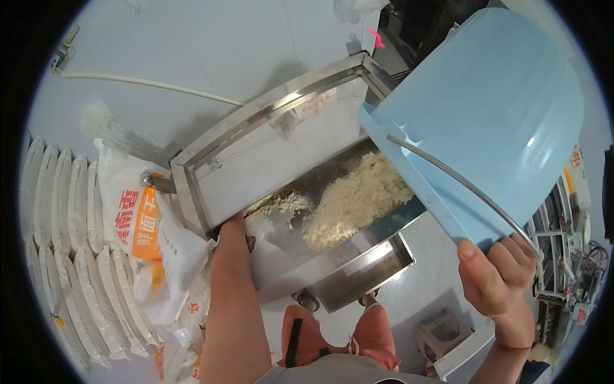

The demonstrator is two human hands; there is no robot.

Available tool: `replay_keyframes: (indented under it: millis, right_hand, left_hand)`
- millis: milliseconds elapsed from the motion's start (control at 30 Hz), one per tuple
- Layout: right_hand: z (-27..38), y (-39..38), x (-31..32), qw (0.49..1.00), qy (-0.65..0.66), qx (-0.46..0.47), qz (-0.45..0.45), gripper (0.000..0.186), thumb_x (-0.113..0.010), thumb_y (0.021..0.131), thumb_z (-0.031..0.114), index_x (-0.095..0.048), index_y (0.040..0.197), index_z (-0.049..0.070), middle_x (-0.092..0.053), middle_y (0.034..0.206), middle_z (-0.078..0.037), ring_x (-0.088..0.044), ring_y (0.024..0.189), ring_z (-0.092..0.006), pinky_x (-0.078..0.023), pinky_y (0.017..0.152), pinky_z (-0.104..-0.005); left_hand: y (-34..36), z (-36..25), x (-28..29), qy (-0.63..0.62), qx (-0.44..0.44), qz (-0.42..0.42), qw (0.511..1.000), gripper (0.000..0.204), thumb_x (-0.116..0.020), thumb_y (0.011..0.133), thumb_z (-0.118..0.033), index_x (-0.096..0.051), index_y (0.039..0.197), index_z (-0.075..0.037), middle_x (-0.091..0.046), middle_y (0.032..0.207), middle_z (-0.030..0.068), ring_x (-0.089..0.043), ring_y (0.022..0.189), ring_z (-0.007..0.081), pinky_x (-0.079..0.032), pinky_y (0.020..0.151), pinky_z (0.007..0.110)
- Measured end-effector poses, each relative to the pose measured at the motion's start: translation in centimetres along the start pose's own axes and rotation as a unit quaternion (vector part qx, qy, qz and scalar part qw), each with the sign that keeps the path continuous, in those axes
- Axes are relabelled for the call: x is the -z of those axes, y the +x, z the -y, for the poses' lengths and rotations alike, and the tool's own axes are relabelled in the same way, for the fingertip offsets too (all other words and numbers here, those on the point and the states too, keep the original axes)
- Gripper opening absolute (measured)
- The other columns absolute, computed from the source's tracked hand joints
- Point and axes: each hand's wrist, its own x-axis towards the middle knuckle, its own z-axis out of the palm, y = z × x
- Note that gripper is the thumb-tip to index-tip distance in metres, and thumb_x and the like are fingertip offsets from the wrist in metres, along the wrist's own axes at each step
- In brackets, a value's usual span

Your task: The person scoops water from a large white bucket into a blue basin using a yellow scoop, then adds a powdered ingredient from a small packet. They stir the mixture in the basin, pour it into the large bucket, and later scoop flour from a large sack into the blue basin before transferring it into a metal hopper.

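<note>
My right hand is closed on the rim of a light blue bucket, whose wire handle passes by my fingers. The bucket is tipped, its mouth turned down toward a steel machine trough. Inside the trough lies a heap of pale, crumbly floury dough, with smaller crumbs to its left. My left forearm reaches to the trough's left end. There my left hand is mostly hidden beside the frame of the raised lid, and its fingers do not show.
White sacks are stacked at the left, with a printed white and orange sack leaning beside the trough. A steel tray juts from the machine's front near my legs. A plastic stool and shelving stand to the right.
</note>
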Motion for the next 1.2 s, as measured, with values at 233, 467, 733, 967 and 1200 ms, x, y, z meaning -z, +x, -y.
replay_keyframes:
  millis: [233,467,733,967,1200]
  right_hand:
    - [-1.3,-0.3,1.0,1.000,0.004,-0.002,-0.013,0.073,-0.076,0.079,-0.009,-0.068,0.146,0.021,-0.034,0.068,0.002,-0.038,0.054,-0.0180,-0.033,0.052,-0.0338]
    - [-1.4,-0.5,1.7,0.999,0.024,-0.023,0.035,0.074,-0.077,0.081,-0.009,-0.064,0.147,0.021,-0.040,0.071,0.000,-0.044,0.057,-0.0210,-0.039,0.055,-0.0357]
    - [0.7,-1.4,1.4,0.996,-0.026,-0.066,0.052,0.084,-0.072,0.087,-0.012,-0.049,0.157,0.029,-0.046,0.071,0.000,-0.049,0.057,-0.0219,-0.047,0.059,-0.0358]
    - [0.0,-1.3,0.3,0.999,-0.001,-0.032,0.013,0.078,-0.071,0.086,-0.012,-0.056,0.153,0.026,-0.038,0.070,0.001,-0.043,0.055,-0.0201,-0.040,0.055,-0.0334]
    - [-1.2,-0.8,-0.4,0.997,-0.022,-0.014,-0.070,0.074,-0.084,0.072,0.003,-0.073,0.142,0.025,-0.028,0.068,0.003,-0.036,0.054,-0.0132,-0.033,0.049,-0.0304]
  left_hand:
    - [-14.7,-11.0,-5.1,-0.155,-0.312,0.226,0.910,0.065,-0.047,0.115,-0.050,-0.047,0.161,-0.004,-0.053,0.160,0.0174,-0.046,0.150,0.0302,-0.035,0.125,0.043]
    - [-5.5,-12.1,-5.6,-0.156,-0.191,0.189,0.951,0.062,-0.038,0.117,-0.046,-0.046,0.162,-0.005,-0.059,0.153,0.0181,-0.055,0.143,0.0309,-0.043,0.119,0.042]
    - [5.4,-10.9,-9.3,0.048,-0.093,0.051,0.993,0.061,-0.040,0.116,-0.045,-0.048,0.160,-0.005,-0.058,0.154,0.0181,-0.053,0.142,0.0306,-0.042,0.119,0.041]
    - [4.9,-12.3,-8.1,0.031,-0.139,0.135,0.981,0.060,-0.041,0.115,-0.044,-0.050,0.159,-0.005,-0.057,0.154,0.0182,-0.052,0.141,0.0303,-0.040,0.119,0.040]
    - [-7.0,-17.3,-6.9,-0.163,-0.316,0.317,0.879,0.059,-0.042,0.115,-0.044,-0.052,0.157,-0.004,-0.057,0.155,0.0182,-0.051,0.141,0.0300,-0.039,0.119,0.039]
